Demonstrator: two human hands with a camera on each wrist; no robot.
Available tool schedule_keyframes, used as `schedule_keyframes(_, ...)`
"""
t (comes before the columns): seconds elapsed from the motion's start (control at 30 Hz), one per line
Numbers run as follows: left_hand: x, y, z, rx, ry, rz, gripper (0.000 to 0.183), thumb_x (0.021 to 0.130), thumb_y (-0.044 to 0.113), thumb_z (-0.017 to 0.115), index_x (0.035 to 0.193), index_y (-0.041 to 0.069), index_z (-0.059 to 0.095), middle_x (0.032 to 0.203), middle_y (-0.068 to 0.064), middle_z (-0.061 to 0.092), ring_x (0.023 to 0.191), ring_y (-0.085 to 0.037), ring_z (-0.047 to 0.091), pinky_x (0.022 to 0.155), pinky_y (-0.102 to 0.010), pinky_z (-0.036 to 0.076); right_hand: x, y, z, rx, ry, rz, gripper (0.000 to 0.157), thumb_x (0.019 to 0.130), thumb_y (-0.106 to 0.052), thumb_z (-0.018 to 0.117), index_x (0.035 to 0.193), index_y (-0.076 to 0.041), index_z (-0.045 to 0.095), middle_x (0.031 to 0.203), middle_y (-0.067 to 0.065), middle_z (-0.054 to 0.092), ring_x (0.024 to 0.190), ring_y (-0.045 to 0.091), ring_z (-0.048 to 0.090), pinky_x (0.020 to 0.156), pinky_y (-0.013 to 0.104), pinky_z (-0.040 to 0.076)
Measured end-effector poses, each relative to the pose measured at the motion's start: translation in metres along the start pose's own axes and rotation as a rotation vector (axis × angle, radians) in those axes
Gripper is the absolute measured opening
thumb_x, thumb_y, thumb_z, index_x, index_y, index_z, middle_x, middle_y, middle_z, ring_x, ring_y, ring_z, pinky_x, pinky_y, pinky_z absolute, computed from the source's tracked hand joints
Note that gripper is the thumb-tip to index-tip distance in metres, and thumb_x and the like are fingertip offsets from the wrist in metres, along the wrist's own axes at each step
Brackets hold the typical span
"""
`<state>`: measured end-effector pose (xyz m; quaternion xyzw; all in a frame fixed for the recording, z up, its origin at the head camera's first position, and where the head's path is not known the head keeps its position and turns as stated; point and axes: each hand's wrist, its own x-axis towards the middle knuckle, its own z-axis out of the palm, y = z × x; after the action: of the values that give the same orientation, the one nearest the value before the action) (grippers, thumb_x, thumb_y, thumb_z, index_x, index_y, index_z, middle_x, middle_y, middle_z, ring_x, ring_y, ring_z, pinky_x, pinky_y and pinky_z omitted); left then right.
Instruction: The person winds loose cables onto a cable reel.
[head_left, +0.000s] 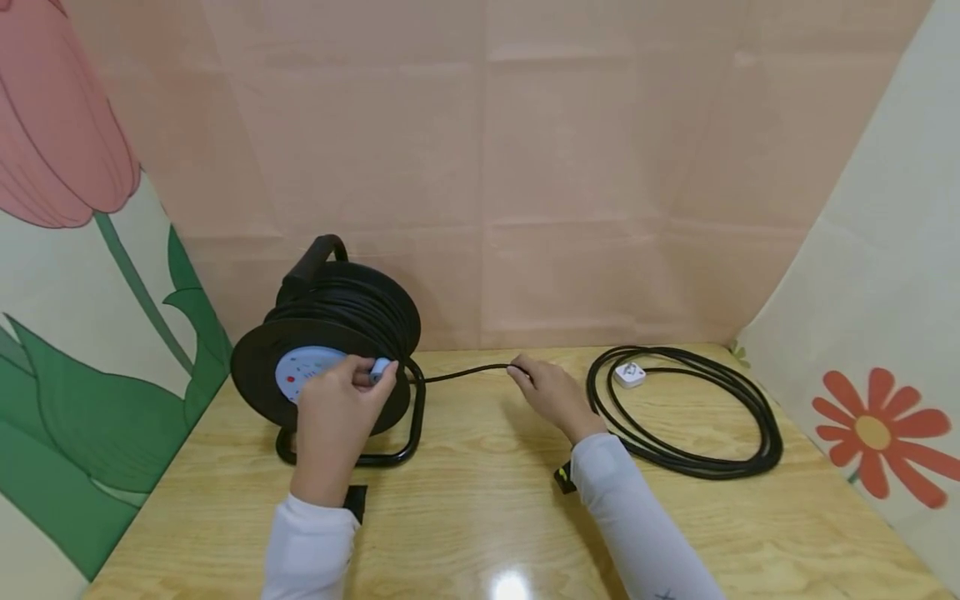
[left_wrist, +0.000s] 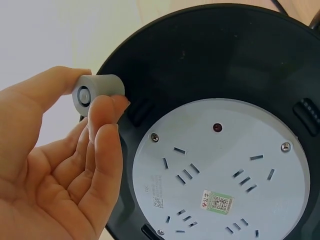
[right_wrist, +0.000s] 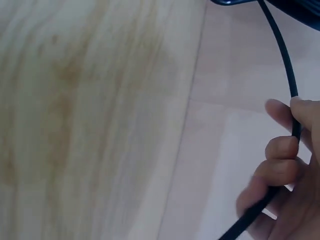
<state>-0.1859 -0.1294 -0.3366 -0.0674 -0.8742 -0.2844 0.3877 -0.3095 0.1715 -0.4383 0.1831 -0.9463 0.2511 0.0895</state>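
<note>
A black cable reel (head_left: 255, 367) with a round light-blue socket panel (head_left: 300, 367) stands at the left of the table. My left hand (head_left: 337, 408) pinches the small cylindrical knob (left_wrist: 102, 89) on the reel's rim between thumb and fingers. Black cable is wound thickly round the drum, and a single length of cable (head_left: 468, 372) runs from it to the right. My right hand (head_left: 551, 393) grips that length, with its fingers curled round the cable in the right wrist view. The socket panel faces the left wrist camera, with slots, screws and a QR label.
To the right lies a loose coil of black cable (head_left: 768, 442) with a white plug (head_left: 630, 374) inside its loop. The reel's tubular stand (head_left: 416, 425) rests on the wooden table (head_left: 465, 508). A pink backdrop (head_left: 570, 167) rises behind, and flower-printed sheets flank both sides.
</note>
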Motion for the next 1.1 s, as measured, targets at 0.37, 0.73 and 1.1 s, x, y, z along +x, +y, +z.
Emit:
schedule_keyframes(0.37, -0.003, 0.002, 0.003, 0.050, -0.070, -0.018, 0.029, 0.088, 0.030, 0.078, 0.084, 0.001, 0.075, 0.067, -0.006, 0.068, 0.055, -0.020, 0.061, 0.050, -0.037, 0.051, -0.005, 0.001, 0.008, -0.091, -0.065, 0.026, 0.038, 0.107, -0.049, 0.041, 0.106, -0.020, 0.065, 0.078, -0.005, 0.059, 0.065, 0.015, 0.054, 0.060, 0.038, 0.046)
schedule_keyframes(0.73, -0.007, 0.005, 0.007, 0.121, -0.163, -0.052, 0.033, 0.092, 0.031, 0.074, 0.085, -0.002, 0.072, 0.060, -0.005, 0.064, 0.044, -0.015, 0.053, 0.042, -0.032, 0.045, -0.013, -0.006, 0.009, -0.031, -0.195, 0.033, 0.031, 0.108, -0.041, 0.042, 0.109, -0.020, 0.065, 0.086, -0.007, 0.063, 0.074, 0.013, 0.059, 0.069, 0.040, 0.049)
schedule_keyframes(1.1, -0.016, 0.004, 0.021, 0.178, -0.221, -0.064, 0.041, 0.104, 0.028, 0.052, 0.072, 0.003, 0.056, 0.052, -0.006, 0.046, 0.041, -0.021, 0.047, 0.037, -0.037, 0.041, -0.026, 0.004, 0.003, 0.031, -0.240, 0.059, 0.045, 0.106, -0.051, 0.041, 0.104, -0.017, 0.071, 0.095, -0.004, 0.069, 0.079, 0.012, 0.061, 0.077, 0.044, 0.051)
